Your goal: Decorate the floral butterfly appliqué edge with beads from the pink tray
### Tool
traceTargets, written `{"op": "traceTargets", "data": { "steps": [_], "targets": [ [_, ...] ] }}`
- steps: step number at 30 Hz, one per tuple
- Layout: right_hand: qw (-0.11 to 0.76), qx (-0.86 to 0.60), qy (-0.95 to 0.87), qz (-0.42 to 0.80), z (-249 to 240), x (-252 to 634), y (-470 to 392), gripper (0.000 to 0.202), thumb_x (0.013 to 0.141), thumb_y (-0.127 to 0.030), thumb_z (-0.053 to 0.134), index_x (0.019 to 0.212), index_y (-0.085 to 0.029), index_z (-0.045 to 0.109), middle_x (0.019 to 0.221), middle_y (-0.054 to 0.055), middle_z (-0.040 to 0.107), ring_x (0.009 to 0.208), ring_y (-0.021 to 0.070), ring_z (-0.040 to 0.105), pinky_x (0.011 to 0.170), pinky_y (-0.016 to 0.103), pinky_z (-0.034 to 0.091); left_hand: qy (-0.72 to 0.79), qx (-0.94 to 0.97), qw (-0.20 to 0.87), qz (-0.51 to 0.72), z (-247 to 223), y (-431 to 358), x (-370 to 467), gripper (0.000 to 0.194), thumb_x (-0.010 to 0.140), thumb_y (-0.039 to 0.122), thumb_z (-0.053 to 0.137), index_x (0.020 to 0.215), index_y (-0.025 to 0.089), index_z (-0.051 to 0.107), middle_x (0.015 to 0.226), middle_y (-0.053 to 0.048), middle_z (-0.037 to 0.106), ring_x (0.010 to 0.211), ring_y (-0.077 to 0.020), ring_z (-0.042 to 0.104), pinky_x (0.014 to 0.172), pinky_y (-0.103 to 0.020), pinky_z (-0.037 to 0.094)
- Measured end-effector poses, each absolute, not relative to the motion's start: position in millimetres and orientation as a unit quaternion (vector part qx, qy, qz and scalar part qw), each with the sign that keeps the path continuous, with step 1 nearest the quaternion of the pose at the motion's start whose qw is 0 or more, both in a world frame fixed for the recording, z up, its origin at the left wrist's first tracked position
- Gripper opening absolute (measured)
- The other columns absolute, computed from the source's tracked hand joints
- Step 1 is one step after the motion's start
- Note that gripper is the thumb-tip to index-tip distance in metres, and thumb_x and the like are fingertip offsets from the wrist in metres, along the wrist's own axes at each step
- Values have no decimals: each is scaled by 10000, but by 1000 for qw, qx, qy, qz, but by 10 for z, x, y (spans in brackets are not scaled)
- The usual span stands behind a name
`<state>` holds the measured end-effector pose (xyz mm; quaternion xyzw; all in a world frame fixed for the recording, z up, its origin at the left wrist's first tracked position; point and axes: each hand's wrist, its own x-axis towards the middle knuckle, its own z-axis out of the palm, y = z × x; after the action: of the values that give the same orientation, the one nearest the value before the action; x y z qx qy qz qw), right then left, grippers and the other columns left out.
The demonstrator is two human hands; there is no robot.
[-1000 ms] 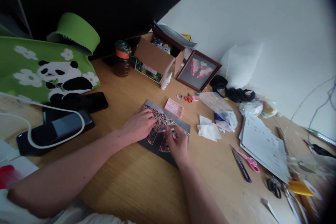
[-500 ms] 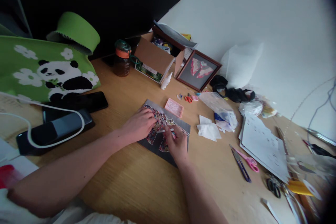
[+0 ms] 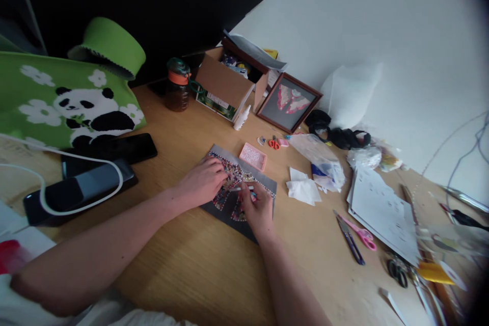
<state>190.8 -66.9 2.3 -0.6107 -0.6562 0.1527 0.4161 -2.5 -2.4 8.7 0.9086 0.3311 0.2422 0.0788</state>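
A dark grey sheet lies on the desk, bearing a butterfly-shaped design made of small coloured pieces edged with pearl-like beads. My left hand rests on the sheet's left side, its bent fingers touching the design with nothing visible in them. My right hand pinches a thin white stick-like tool, held low over the middle of the design; its tip is too small to make out. Just beyond the sheet is a pink tray of tiny pale beads.
Behind stand a white bottle, a cardboard box, a drink bottle and a framed butterfly. To the right lie orange scissors, crumpled tissue, snips, pink scissors and papers. A phone is left.
Very little differs. The white tool and my right fingers have shifted slightly over the design; my left hand stays in place on the sheet.
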Motion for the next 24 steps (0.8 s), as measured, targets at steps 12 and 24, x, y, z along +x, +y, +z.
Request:
{"op": "traceTargets", "data": {
  "steps": [12, 24],
  "targets": [
    [422, -617, -650, 136, 35, 1923, -673, 350, 979, -434, 517, 773, -203, 678, 682, 26, 703, 640, 177, 640, 640, 293, 467, 333, 908, 82, 240, 93, -25, -16, 190, 963, 170, 519, 975, 151, 707, 985, -91, 692, 1116, -256, 570, 1036, -448, 457],
    [423, -606, -658, 143, 25, 1906, -665, 330, 976, -429, 519, 793, -205, 677, 692, 25, 698, 621, 172, 633, 622, 292, 480, 329, 910, 80, 241, 100, -22, -13, 192, 962, 165, 519, 981, 139, 708, 983, -95, 695, 1112, -265, 577, 1022, -457, 472]
  ]
}}
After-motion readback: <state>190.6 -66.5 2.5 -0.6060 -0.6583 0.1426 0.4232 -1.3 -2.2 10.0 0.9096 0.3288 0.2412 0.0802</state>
